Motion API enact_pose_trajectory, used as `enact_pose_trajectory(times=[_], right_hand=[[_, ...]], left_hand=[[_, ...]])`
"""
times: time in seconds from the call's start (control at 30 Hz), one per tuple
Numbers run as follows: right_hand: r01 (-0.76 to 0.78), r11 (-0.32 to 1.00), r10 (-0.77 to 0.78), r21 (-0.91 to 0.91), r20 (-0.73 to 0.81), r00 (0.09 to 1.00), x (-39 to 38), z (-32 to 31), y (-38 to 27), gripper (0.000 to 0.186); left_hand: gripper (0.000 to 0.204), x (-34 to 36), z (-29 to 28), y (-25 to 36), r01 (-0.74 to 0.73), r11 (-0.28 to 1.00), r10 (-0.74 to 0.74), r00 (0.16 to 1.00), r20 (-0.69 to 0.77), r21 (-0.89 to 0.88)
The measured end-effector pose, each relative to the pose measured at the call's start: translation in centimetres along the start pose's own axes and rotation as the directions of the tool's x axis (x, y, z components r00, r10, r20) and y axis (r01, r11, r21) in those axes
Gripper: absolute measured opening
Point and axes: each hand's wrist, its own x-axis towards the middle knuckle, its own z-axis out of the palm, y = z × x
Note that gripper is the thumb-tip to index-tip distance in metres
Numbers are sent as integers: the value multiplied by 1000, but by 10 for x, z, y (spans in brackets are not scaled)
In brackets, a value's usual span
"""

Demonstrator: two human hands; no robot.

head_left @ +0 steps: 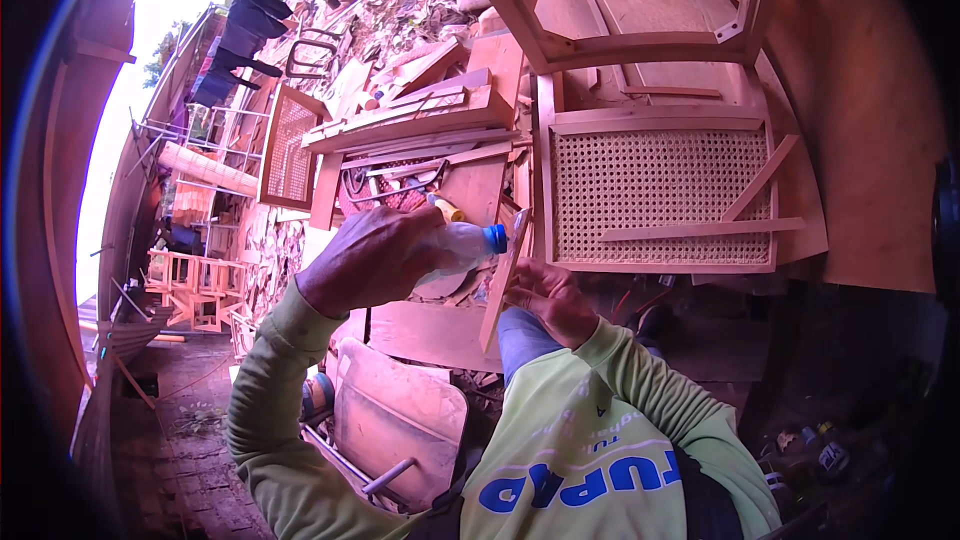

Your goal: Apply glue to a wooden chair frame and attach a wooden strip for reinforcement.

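My left hand [375, 250] is wrapped round a translucent plastic bottle [455, 250] with a blue cap, held on its side with the cap beside the top part of a thin wooden slat [497, 302]. My right hand [550, 302] grips that slat, which stands at a slant in front of me. Just behind the bottle lies a small yellow container [450, 210]. To the right, a wooden frame with woven cane [660, 190] lies flat, with two loose strips [700, 231] across it.
A wooden chair frame [640, 50] stands at the upper right. Stacked boards [410, 125], another cane panel [290, 145] and scrap wood fill the middle back. A worn chair seat [390, 425] is at lower left, stacked chair frames [197, 285] farther left, and a large plywood sheet [870, 110] at right.
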Motion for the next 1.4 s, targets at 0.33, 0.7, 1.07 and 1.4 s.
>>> enact_pose_trajectory(times=[0.33,0.7,1.07,1.4], right_hand=[[-4,1000,4,0,21,1000,2,-6,3,19],[-30,999,30,13,-34,999,1,-11,9,19],[-48,999,48,-10,-36,998,-3,-18,14,29],[-9,998,12,57,-57,998,-2,-19,10,27]], left_hand=[[29,6,1,3,76,997,-76,997,-8,11],[30,9,12,3,28,997,-20,995,-94,77],[31,2,19,16,76,985,-65,995,-78,157],[33,-5,28,14,50,976,-46,999,-28,211]])
